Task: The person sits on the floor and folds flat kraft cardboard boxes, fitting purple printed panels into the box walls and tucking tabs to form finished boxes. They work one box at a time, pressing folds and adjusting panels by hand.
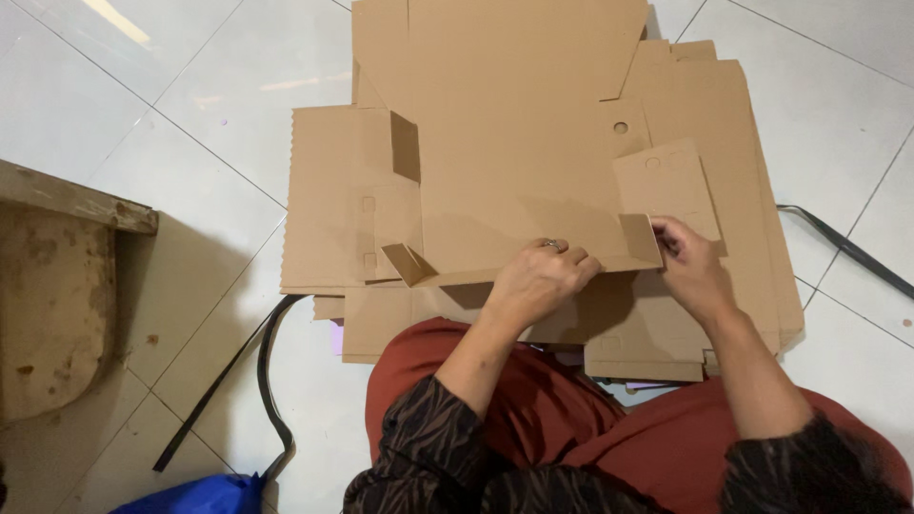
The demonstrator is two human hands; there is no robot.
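Box blank: I saw the flat die-cut cardboard sheet (514, 143) on top of a stack of similar sheets (752, 286), on the tiled floor (190, 124) before my knees.
Handling: I judged it light, stiff, easy to crease; best held at the fold edges.
Left hand (538, 281): fingers curled, pressing the near flap.
Right hand (690, 266): pinching the small corner tab (640, 243), wrist bent inward.

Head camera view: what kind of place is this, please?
Probably an informal home or small workshop for folding boxes, worked on the floor: white floor tiles, a stack of flat cardboard sheets, and a worn wooden board beside them.
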